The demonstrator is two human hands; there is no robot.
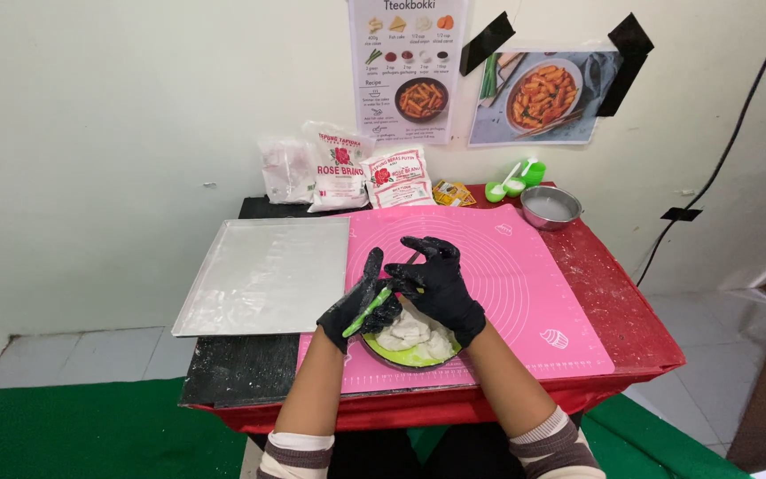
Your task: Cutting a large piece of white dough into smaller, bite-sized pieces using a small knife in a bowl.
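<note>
White, lumpy dough (408, 333) sits in a green bowl (401, 357) at the pink mat's (525, 266) six o'clock edge. The gloved left hand (358, 306) grips a green spatula (367, 310); the gloved right hand (436, 279), fingers loosely curled, rests at the dough's twelve o'clock.
</note>
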